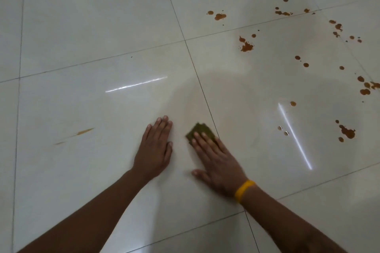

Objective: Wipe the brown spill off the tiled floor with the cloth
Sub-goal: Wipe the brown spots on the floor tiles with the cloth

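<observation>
Olive cloth (199, 132) pinned under flat, spread right hand (216, 156); brown spill (245, 45) lies beyond and rightward of the cloth. Left hand (156, 148) flat on floor (82, 37).

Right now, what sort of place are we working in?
Probably an indoor room at floor level: glossy pale tiled floor with grout lines, brown spill scattered across it, right hand pressing a cloth down.

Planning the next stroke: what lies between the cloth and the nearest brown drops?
Head view: bare glossy tile from the olive-green cloth to the small brown drops, crossed by one dark grout line.
</observation>
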